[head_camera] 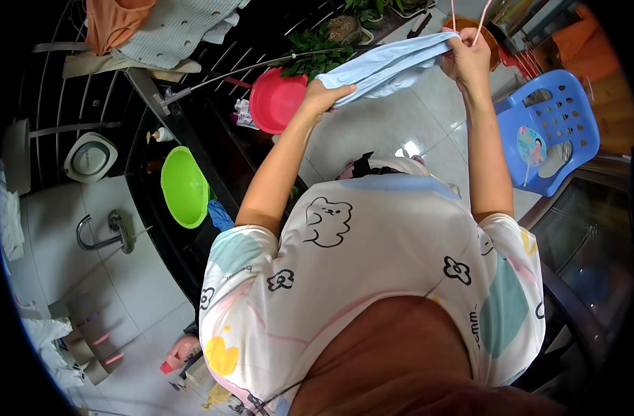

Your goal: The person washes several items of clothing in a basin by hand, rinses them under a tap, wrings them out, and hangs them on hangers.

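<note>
A light blue cloth garment (387, 70) is stretched between my hands in front of me. My left hand (325, 98) grips its lower left end, the thumb lying on top of the fabric. Farther off, my right hand (469, 46) pinches the other end, together with a pink wire hanger (482, 23) whose two strands run up out of the picture. How the hanger sits in the cloth is hidden by the fingers.
A blue plastic chair (553, 125) with a round hand fan stands right. Left are a pink basin (278, 101), a green basin (184, 187), a metal pole (244, 67) and a wall faucet (117, 231). Potted plants (317, 49) and hanging laundry (171, 34) are beyond.
</note>
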`<state>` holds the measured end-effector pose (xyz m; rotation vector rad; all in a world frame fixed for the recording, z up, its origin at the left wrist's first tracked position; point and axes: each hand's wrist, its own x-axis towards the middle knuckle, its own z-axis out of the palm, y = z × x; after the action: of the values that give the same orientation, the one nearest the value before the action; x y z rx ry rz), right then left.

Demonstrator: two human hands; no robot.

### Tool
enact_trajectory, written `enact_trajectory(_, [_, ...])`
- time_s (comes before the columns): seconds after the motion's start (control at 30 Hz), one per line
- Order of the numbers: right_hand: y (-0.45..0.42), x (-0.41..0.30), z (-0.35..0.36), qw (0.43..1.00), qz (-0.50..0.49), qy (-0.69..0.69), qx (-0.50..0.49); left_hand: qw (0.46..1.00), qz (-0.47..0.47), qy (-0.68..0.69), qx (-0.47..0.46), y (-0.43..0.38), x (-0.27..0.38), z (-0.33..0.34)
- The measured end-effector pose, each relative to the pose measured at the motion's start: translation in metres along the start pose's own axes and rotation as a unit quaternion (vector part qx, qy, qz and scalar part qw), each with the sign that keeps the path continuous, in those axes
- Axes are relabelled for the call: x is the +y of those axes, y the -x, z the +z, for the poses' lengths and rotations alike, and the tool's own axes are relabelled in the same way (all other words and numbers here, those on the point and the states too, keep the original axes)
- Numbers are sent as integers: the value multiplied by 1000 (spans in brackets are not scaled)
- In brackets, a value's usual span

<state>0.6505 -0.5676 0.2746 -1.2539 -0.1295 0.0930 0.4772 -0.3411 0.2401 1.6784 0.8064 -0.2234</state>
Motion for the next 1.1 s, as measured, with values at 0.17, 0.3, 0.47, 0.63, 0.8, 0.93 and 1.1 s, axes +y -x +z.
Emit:
enact_trajectory(0.17, [0,0,-5,999,-36,27,-15,988,-85,132,8,-17,-24,3])
enact_trajectory(0.3, [3,6,-11,992,-37,121,6,956,-146,249,49,-28,-33,0])
enact_trajectory(0.47, [12,14,-11,947,-132,292,5,955,-85,-212,186,-23,-38,9])
enact_trajectory(0.63, [19,22,-8,917,-100,387,-8,907,306,-290,-4,-12,-36,32])
enact_trajectory(0.8, [18,25,-16,921,-90,379,-25,960,149,-211,-106,-16,-42,41])
enact_trajectory(0.93, [20,28,-18,924,-88,371,-37,993,-12,33,-110,-16,-41,44])
enact_trajectory(1.1, [25,25,-12,929,-48,365,-44,913,-46,355,-197,-15,-33,53])
